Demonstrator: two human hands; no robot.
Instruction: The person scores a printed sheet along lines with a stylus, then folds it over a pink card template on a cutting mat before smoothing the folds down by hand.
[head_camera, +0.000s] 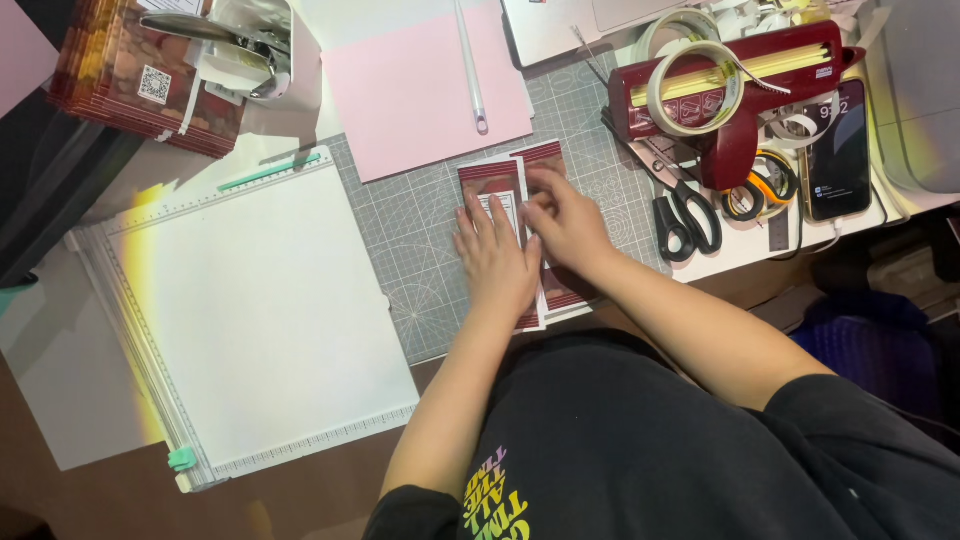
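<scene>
**Basically both hands flat on a little card**

So going left to right: far left there's a stack of dark red printed cards (140, 85) at the far corner, then a big white scoring board (260, 320) with a ruler edge taking up most of the near-left desk. Past it is a grey cutting mat (415, 235), with a pink paper sheet (420, 85) lying at its far edge.

The dark red and white card (497, 185) sits in the middle of the mat. The left hand (497, 262) lies on it palm down, fingers spread, pressing rather than gripping. The right hand (562, 222) is just beside it, touching, fingers curled loosely onto the card's right half.

Further right: black scissors (685, 218), a dark red tape dispenser (735, 95), and a phone (838, 150).
</scene>
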